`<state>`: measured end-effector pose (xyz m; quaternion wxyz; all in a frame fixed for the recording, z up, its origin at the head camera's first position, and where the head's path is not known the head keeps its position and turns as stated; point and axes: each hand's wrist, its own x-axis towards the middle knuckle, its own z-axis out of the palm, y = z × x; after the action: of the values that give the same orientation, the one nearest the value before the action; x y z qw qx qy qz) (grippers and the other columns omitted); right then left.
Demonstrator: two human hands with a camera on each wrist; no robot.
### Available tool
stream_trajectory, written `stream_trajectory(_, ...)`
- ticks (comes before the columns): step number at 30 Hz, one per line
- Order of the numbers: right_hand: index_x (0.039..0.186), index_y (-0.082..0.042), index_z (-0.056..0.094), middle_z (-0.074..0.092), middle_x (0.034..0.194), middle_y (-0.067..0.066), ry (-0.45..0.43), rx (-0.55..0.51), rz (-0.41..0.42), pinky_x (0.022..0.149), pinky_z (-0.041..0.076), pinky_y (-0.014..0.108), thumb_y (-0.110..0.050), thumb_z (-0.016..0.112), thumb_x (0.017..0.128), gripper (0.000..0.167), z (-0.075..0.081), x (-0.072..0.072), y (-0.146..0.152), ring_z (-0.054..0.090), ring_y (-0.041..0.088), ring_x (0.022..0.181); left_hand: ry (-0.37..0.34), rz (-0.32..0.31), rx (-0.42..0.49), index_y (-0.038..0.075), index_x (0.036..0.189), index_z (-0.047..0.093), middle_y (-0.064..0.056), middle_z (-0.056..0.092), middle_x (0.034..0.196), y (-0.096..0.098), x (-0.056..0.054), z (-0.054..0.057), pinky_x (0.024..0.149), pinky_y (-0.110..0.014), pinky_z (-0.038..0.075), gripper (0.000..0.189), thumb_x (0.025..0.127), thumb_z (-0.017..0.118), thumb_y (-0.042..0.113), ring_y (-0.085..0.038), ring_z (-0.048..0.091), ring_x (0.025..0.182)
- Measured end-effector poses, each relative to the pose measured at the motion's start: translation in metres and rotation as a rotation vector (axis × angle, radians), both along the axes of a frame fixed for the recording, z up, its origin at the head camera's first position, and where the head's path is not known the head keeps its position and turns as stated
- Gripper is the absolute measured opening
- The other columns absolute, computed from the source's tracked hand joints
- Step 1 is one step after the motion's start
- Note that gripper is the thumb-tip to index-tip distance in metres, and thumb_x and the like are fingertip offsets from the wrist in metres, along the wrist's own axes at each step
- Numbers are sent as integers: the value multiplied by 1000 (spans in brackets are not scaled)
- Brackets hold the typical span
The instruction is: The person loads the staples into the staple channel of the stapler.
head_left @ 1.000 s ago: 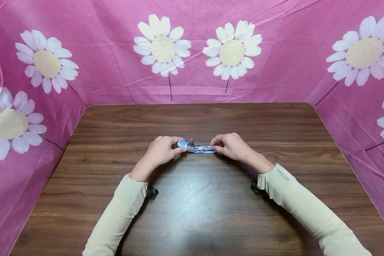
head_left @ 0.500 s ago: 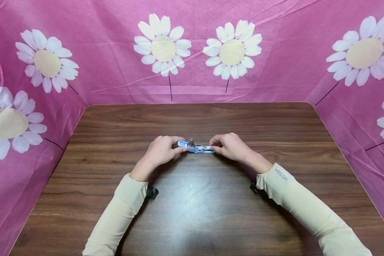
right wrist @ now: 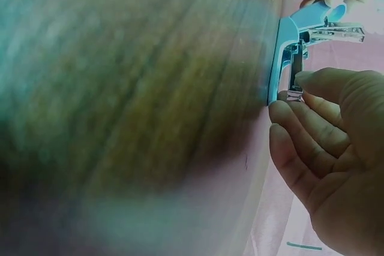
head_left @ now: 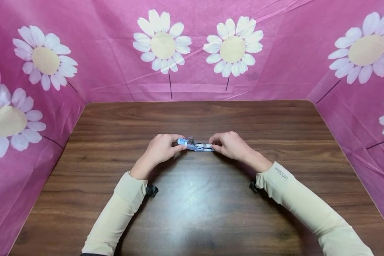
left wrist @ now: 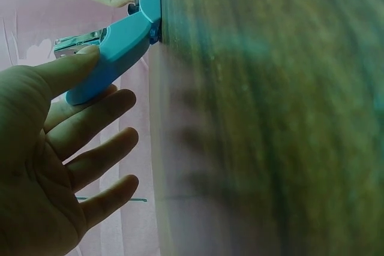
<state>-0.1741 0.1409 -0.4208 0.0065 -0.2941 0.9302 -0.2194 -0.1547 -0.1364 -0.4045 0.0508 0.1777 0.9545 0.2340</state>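
A light blue stapler [head_left: 192, 147] stands opened up on the table, its handle swung over to the left and a metal part sticking up near the hinge. My left hand [head_left: 161, 148] pinches the handle end between thumb and finger; its other fingers are spread in the left wrist view. At the opposite end, my right hand [head_left: 232, 145] holds the tip of the metal staple magazine [right wrist: 296, 73], thumb on one side and fingers behind. In the right wrist view a gap shows between magazine and blue base [right wrist: 276, 70]. Whether staples lie inside is too small to tell.
The brown wood-grain table [head_left: 192, 209] surrounds the hands. Pink cloth [head_left: 108, 64] with white daisies hangs along the back and both sides. Dark straps [head_left: 152, 191] show at the wrists.
My right fingertips have slid slightly left along the magazine end. The left hand keeps its grip on the handle. The head view has tilted down a little.
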Motion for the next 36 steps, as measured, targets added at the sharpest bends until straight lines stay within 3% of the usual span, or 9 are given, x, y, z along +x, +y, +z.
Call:
stream_trajectory(7, 96, -17, 76, 73, 82, -5, -21, -27, -12, 73, 53, 39, -18, 76, 89, 8, -2, 1, 2, 62, 11, 72, -1, -1, 3, 28, 121, 74, 6, 76, 96, 1, 0, 0, 80, -42, 53, 32, 93, 71, 44, -21, 59, 79)
stream_trajectory(14, 99, -13, 77, 77, 84, -3, -105, -125, -45, 72, 52, 32, -13, 76, 87, 12, -5, 2, 5, 68, 7, 75, 4, 7, -13, 30, 120, 74, 7, 76, 95, 1, 0, 0, 79, -42, 53, 33, 92, 72, 46, -21, 60, 78)
stream_trajectory(24, 106, -14, 78, 79, 91, -1, -165, -161, -80, 78, 56, 33, -9, 73, 89, 19, -6, 3, 12, 72, 11, 84, -13, 15, -3, 29, 121, 74, 7, 75, 90, 1, -2, -2, 78, -41, 52, 33, 93, 71, 46, -21, 57, 78)
stream_trajectory(33, 106, -14, 79, 78, 86, -2, -211, -203, -120, 71, 52, 23, -8, 73, 86, 22, -8, 4, 13, 68, 6, 77, -12, 26, 2, 29, 121, 74, 9, 71, 76, 1, -1, -1, 77, -41, 52, 33, 93, 71, 46, -22, 57, 77)
stream_trajectory(36, 105, -15, 79, 78, 87, -2, -204, -210, -136, 72, 53, 24, -11, 76, 85, 21, -9, 4, 12, 69, 6, 77, -10, 25, 0, 29, 121, 74, 9, 72, 80, 1, -1, -1, 79, -41, 52, 33, 93, 71, 46, -22, 58, 78)
